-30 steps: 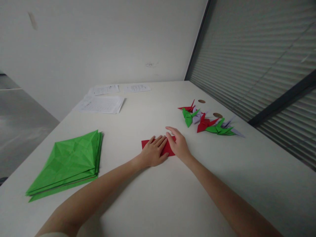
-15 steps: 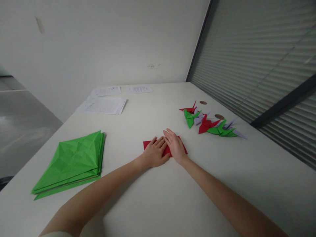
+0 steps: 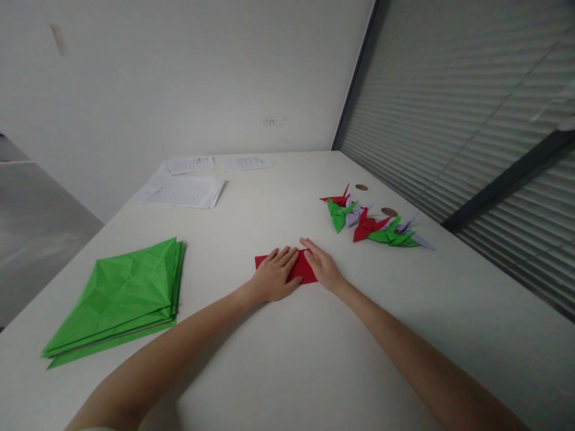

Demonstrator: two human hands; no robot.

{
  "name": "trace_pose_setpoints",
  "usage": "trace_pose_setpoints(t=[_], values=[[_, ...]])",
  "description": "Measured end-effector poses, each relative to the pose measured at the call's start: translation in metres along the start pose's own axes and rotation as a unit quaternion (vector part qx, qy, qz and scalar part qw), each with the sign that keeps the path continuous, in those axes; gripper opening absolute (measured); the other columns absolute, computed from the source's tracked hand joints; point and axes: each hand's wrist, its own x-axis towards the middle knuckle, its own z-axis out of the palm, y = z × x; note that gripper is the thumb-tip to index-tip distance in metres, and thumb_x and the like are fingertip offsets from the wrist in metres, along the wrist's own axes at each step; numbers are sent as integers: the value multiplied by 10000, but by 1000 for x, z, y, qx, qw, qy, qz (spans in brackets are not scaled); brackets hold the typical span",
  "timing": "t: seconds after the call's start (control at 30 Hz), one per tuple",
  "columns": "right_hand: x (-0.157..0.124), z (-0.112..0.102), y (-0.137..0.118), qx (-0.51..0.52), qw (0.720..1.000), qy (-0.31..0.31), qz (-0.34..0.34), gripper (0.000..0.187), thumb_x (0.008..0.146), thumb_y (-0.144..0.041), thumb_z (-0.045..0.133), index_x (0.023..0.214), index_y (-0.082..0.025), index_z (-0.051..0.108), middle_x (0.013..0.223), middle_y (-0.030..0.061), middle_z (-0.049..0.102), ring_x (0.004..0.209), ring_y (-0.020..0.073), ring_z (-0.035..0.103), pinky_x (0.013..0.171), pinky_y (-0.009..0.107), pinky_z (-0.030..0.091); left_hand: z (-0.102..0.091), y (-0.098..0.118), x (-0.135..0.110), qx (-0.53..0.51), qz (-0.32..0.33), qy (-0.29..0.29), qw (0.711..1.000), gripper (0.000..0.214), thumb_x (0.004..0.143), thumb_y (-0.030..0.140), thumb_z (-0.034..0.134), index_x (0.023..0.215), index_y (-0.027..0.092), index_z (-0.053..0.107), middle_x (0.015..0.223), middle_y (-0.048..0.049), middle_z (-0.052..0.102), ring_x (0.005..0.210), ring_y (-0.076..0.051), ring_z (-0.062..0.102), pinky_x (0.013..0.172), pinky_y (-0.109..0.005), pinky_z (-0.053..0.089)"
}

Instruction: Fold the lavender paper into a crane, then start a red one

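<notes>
A folded red paper (image 3: 302, 270) lies flat on the white table (image 3: 287, 359) in front of me. My left hand (image 3: 272, 279) rests flat on its left part, fingers stretched out and pressing down. On the paper's right edge lies my right hand (image 3: 324, 267), fingers straight and together. Most of the red paper is hidden under the two hands. Neither hand grips anything.
A stack of creased green paper sheets (image 3: 121, 293) lies at the left. Several folded paper cranes (image 3: 372, 224) in red, green and lilac sit at the right by the blinds. Printed white sheets (image 3: 184, 188) lie at the far side. Two round brown marks (image 3: 389, 211) show near the cranes.
My right hand has slid from over the paper's right part to its right edge. The left hand has stayed pressed on the paper. The camera shifted slightly.
</notes>
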Motion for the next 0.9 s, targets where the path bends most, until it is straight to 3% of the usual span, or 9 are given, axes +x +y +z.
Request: trace_pose_setpoints(t=[0.2,0.43,0.6,0.73,0.9], values=[[-1,2,-3,-101,994,-19,-32,600,932,-594,389,1378,-218,526,1435,114,516,1409,255,363,1171,498,261,-2,-3,-4,3,-11,-12,1000,709,955,540,363,1492,83,295,1543,-155,325,1441,-294,287,1182,-479,227],[-2,3,-1,-134,990,-22,-34,611,938,-592,364,1398,-216,505,1450,122,496,1415,265,350,1168,500,269,-9,-17,-26,21,-32,4,999,664,967,540,324,1500,145,302,1548,-117,331,1436,-285,304,1178,-464,244],[0,6,-4,-145,989,-11,-20,612,953,-576,327,1384,-186,518,1423,136,523,1402,269,372,1165,512,274,-10,-18,-28,26,-35,8,999,699,948,567,357,1500,142,302,1545,-114,338,1431,-298,310,1176,-476,248],[0,26,-23,-153,987,21,-54,623,966,-564,309,1370,-143,529,1419,153,522,1439,274,297,1171,513,265,-9,-17,-27,22,-36,6,999,700,943,575,360,1497,150,308,1547,-115,336,1429,-301,312,1174,-487,244],[-3,62,-45,-74,988,-81,-104,586,992,-534,274,1456,-206,413,1510,105,419,1455,221,261,1180,465,270,-6,-20,-28,27,-11,26,999,608,934,474,426,1452,156,401,1520,-113,391,1452,-281,263,1192,-484,208]])
